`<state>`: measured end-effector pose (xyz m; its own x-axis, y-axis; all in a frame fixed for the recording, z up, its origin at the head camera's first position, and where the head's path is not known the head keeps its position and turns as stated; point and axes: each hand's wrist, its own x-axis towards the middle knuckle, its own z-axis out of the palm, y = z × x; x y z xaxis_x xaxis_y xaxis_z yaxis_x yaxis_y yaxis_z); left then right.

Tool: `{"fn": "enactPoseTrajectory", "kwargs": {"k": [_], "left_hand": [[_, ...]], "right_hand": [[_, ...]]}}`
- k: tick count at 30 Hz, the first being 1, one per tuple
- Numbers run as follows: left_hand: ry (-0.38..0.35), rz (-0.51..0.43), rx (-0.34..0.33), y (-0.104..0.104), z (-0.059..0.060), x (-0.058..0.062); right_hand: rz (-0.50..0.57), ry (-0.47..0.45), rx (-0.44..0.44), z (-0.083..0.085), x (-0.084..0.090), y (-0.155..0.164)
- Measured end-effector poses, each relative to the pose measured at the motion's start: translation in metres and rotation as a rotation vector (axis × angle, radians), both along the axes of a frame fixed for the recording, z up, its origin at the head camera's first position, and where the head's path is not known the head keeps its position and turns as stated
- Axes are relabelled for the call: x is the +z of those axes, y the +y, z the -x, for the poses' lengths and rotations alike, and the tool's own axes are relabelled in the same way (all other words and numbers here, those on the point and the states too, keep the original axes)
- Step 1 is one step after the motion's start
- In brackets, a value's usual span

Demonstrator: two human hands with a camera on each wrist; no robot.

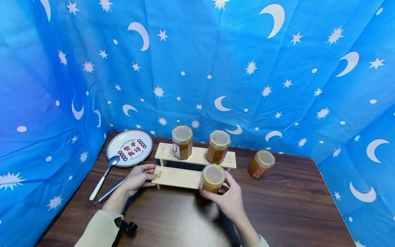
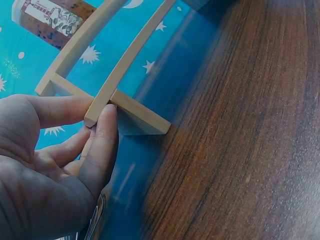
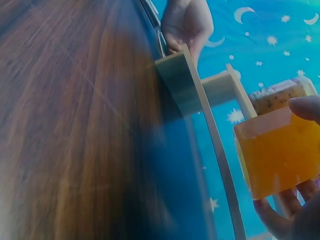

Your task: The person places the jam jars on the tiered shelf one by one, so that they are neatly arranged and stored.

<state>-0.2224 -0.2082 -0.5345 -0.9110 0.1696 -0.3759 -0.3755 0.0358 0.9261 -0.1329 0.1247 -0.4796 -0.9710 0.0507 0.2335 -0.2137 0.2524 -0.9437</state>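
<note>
Two hands work on the low wooden stand: the left hand [image 1: 138,180] pinches the near-left end of its lower board [image 1: 179,176] between thumb and fingers, while the right hand [image 1: 229,199] grips the held jar [image 1: 213,178] round its sides, over the board's other end. In the right wrist view blue cloth shows between the jar's base and the board, so the two seem apart. The left hand's pinch should steady the stand best with a light, downward pull, since tugging sideways might shift the upper board [image 1: 199,155] beyond both hands and the two jars [image 1: 182,142] standing on it. For the right hand, a level base and a slow descent seem wise, with the low fingers lifted clear before the glass meets wood. The jar probably wants standing fully inside the board's edge, away from its tip. The single jar [image 1: 261,164] farther right of the right hand leaves room to withdraw, though the wrist should swing wide of it.
</note>
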Motion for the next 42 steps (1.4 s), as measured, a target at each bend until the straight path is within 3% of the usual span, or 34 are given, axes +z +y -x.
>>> {"fn": "enactPoseTrajectory", "kwargs": {"k": [5,9,25,42], "left_hand": [[-0.008,0.005,0.0,-0.001,-0.001,0.0],[-0.005,0.006,-0.006,-0.002,-0.001,0.001],[-0.008,0.012,0.003,-0.001,-0.002,0.003],[-0.017,0.012,0.007,0.003,0.0,0.005]], "right_hand": [[-0.009,0.012,0.029,0.002,0.018,-0.02],[0.005,0.007,0.045,0.006,0.022,-0.032],[0.045,0.041,0.124,0.022,0.021,-0.07],[0.01,0.048,0.111,0.029,0.014,-0.088]]}}
